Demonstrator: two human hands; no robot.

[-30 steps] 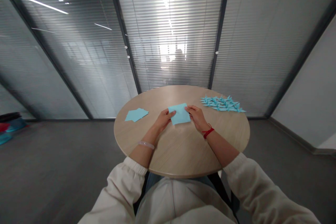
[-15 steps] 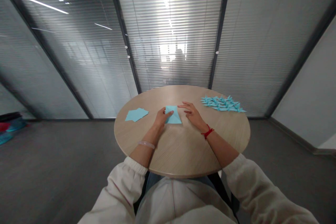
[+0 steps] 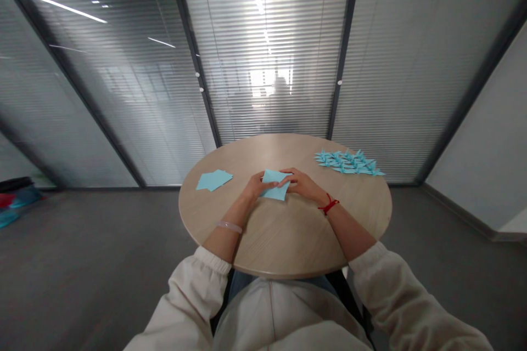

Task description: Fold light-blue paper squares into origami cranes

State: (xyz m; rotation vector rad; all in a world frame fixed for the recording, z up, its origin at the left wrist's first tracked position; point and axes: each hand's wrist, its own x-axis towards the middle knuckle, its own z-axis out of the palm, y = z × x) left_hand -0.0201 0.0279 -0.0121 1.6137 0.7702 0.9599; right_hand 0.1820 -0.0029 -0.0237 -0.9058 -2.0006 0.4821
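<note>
A light blue folded sheet of paper (image 3: 275, 185) lies near the middle of the round wooden table (image 3: 288, 236). My left hand (image 3: 257, 185) grips its left edge with the fingers closed on it. My right hand (image 3: 300, 182) holds its right side, fingers curled over the top edge. Both wrists rest on the tabletop; the left has a pale bracelet, the right a red string.
A small stack of flat blue sheets (image 3: 214, 179) lies at the table's left. Several folded blue paper cranes (image 3: 348, 163) are spread out at the far right. Glass walls with blinds (image 3: 267, 49) stand behind the table; grey floor surrounds it.
The flat square sheet has been folded in half into a smaller shape. My right hand came off the paper, then returned to grip its right side.
</note>
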